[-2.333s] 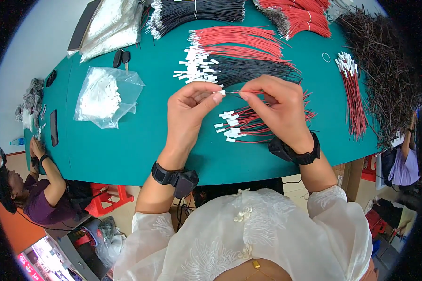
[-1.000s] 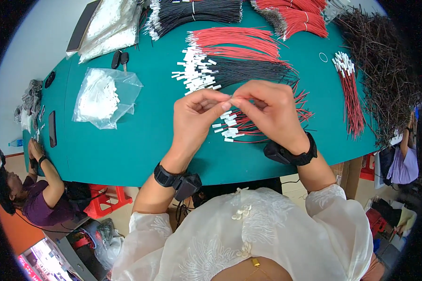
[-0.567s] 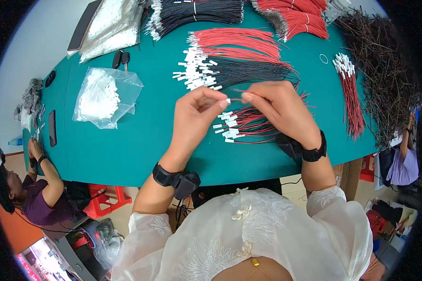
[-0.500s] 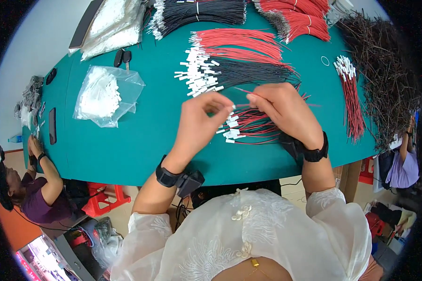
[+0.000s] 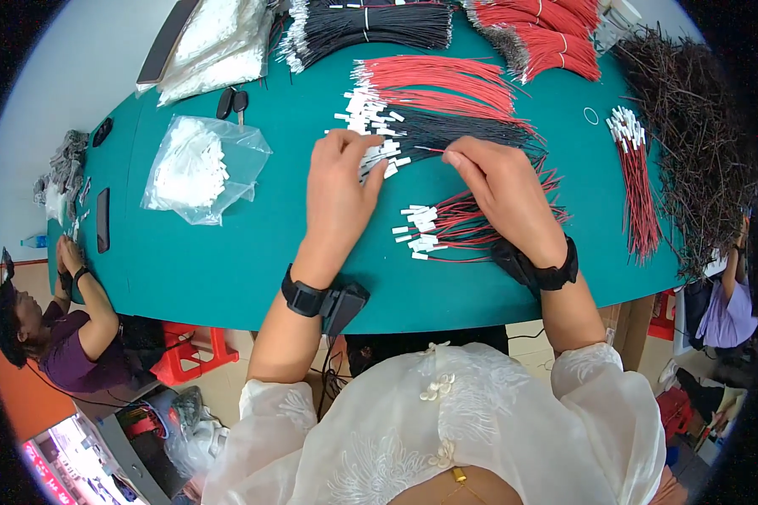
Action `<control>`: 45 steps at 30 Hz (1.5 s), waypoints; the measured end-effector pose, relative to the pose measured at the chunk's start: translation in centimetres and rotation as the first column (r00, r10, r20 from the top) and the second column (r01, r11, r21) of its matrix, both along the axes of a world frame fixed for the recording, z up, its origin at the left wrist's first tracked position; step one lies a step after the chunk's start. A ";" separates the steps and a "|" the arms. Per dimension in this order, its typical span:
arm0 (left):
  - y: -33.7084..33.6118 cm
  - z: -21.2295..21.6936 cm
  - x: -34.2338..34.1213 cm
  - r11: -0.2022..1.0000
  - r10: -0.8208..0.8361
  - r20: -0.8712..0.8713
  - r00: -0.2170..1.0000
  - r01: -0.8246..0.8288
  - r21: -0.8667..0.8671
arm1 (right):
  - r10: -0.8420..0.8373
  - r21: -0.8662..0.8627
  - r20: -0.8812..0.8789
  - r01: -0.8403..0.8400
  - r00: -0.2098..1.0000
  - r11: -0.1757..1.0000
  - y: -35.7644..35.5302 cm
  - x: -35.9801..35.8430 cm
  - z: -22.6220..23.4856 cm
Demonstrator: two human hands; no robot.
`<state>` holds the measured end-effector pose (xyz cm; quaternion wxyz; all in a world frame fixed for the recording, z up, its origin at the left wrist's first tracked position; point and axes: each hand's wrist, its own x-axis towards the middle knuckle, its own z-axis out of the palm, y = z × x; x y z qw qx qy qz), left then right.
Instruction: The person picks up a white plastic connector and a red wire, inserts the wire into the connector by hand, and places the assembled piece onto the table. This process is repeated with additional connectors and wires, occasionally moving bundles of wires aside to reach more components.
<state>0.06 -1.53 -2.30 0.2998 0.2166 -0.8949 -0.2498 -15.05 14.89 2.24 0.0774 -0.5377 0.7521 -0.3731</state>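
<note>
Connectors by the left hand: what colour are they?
The connectors are white, as the head view shows.

Green table (image 5: 219,278) here, pretty loaded. Far side: bagged white stuff (image 5: 215,52), tied black wires (image 5: 396,32), tied red wires (image 5: 560,52). Middle: loose red wires (image 5: 438,74) next to black wires (image 5: 472,126), white plugs (image 5: 364,109) at their left ends; nearer edge, plugged red-and-black wires (image 5: 467,220). Left: clear bag (image 5: 248,156), keys (image 5: 241,103), phone (image 5: 103,220). Right: white ring (image 5: 591,116), second plugged bunch (image 5: 638,194), big dark tangle (image 5: 691,143).
</note>
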 end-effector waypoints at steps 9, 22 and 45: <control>0.2 -0.5 -1.7 0.956 0.037 0.031 0.999 -0.026 -0.291 | 0.027 -0.053 0.017 -0.026 0.999 0.998 -0.2 -0.2 -0.9; 1.6 1.8 0.3 0.505 -0.009 -0.352 0.936 0.308 0.806 | 0.051 -0.326 0.090 -0.019 0.995 0.945 -0.3 0.4 0.0; 2.1 1.0 0.9 0.432 0.022 -0.458 0.888 0.405 0.806 | 0.040 -0.370 0.099 -0.001 0.994 0.929 -0.1 1.6 0.6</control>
